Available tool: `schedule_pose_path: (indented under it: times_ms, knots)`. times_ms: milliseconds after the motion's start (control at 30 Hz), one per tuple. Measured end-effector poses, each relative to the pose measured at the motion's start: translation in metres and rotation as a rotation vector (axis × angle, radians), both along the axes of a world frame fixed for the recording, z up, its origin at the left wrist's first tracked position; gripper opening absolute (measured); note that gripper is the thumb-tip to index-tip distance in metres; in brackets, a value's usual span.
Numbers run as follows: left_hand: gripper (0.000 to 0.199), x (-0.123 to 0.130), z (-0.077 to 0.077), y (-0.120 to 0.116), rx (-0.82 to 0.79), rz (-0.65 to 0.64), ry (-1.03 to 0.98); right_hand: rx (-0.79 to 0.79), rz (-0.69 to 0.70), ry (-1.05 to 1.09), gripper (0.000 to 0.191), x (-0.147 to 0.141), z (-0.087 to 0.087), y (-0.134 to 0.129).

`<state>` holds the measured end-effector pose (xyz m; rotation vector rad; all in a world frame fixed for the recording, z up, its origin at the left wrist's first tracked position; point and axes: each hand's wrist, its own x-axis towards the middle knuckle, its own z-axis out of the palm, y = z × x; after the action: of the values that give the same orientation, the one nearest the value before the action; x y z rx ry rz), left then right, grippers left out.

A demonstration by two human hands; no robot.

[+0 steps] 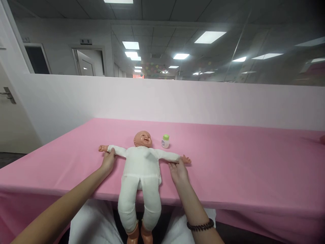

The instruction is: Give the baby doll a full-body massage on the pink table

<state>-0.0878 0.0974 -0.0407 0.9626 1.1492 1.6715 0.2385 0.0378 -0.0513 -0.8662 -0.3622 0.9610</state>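
Observation:
A baby doll [142,162] with a white cloth body lies on its back, its arms stretched out sideways and its lower legs hanging over the table's front edge. My left hand [108,161] is closed around the doll's sleeve near the wrist on the left side. On the other side, my right hand [179,171] grips the doll's other forearm from below, thumb on top, close to the wrist. Just right of the doll's head stands a small clear bottle [165,141] with a green cap, upright and untouched.
A pink cloth [241,162] covers the table. Behind it runs a low white wall [177,101] with glass above. A door with a handle [9,95] is at the far left. My knees in white trousers [93,223] are under the front edge.

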Motion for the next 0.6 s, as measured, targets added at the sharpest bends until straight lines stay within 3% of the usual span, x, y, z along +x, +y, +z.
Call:
schedule_pose_path:
  times_ms: [67,167,267,367,500,600]
  knots:
    - [0.024,0.002,0.001,-0.004,0.06,0.056,0.121,-0.018,-0.016,-0.007,0.043,-0.007,0.012,-0.008]
    - [0.033,0.01,0.006,-0.018,0.251,-0.015,0.405,0.185,-0.062,-0.362,0.053,-0.024,0.029,-0.024]
    - [0.031,0.02,0.012,-0.033,0.47,-0.257,0.763,0.41,0.166,-0.881,0.039,-0.04,0.032,-0.036]
    - [0.039,0.025,0.015,-0.041,0.562,-0.333,0.928,0.486,0.375,-1.211,0.04,-0.047,0.026,-0.042]
    - [0.041,0.026,0.016,-0.043,0.533,-0.33,0.941,0.458,0.354,-1.239,0.044,-0.048,0.023,-0.043]
    - [0.036,0.026,0.015,-0.039,0.501,-0.299,0.839,0.424,0.313,-1.082,0.04,-0.051,0.027,-0.041]
